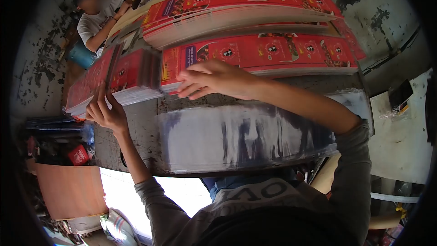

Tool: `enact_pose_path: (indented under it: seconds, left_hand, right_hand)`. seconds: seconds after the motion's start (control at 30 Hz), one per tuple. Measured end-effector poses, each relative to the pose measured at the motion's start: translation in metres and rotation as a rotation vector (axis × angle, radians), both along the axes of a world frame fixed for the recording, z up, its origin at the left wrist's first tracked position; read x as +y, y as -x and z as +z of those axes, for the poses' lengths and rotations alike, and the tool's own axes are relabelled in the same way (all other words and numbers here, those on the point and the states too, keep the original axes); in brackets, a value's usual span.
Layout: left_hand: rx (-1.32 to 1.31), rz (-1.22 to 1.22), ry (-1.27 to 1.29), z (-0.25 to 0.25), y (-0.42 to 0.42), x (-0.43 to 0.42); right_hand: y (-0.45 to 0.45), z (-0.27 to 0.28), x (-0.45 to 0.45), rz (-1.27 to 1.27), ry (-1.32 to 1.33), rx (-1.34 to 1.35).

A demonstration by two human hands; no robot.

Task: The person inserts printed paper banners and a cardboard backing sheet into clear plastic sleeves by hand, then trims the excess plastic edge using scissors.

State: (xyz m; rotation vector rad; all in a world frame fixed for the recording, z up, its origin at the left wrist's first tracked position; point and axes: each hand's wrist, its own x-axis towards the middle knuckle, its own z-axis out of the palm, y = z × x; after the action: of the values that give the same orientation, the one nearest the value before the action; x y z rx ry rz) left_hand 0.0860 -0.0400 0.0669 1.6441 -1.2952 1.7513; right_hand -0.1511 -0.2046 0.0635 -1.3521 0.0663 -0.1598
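Observation:
My left hand is at the near edge of a left-hand stack of red printed packs, its fingers bent against the edge and gripping there. Over the left end of the front stack of long red printed packs hovers my right hand, fingers apart and holding nothing I can see. Between the two hands, a small red-topped stack is blurred on its right side. Close to my body lies a pile of clear plastic sleeves, shiny and flat on the dark table.
Another tall stack of long red packs stands behind the front one. A co-worker sits at the far left, near a blue bin. A brown board stands below left. A peeling wall borders the right.

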Motion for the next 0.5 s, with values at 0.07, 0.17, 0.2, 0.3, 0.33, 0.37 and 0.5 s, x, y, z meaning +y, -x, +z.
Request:
enact_pose_path:
  seconds: [0.07, 0.17, 0.2, 0.3, 0.33, 0.37, 0.5]
  left_hand:
    - [0.045, 0.002, 0.009, -0.015, 0.007, 0.002]
    - [-0.045, -0.062, -0.136, -0.034, 0.023, 0.007]
    - [-0.051, -0.062, -0.126, -0.038, 0.024, 0.008]
    - [0.172, -0.426, 0.100, -0.046, 0.027, 0.007]
    - [0.310, -0.550, 0.242, -0.047, 0.029, 0.005]
    - [0.551, -0.503, 0.454, -0.046, 0.033, 0.003]
    - [1.100, -0.546, 0.869, -0.036, 0.019, 0.021]
  right_hand:
    - [-0.062, 0.002, 0.023, 0.008, -0.248, -0.064]
    - [-0.118, 0.018, 0.059, -0.362, -0.435, 0.043]
    - [-0.141, -0.002, 0.063, -0.434, -0.367, 0.039]
    - [-0.133, -0.002, 0.065, -0.527, -0.276, 0.009]
    - [-0.117, 0.006, 0.061, -0.572, -0.266, 0.057]
    - [-0.099, 0.012, 0.056, -0.617, -0.257, 0.106]
    - [0.001, 0.024, -0.013, -0.678, -0.229, 0.009]
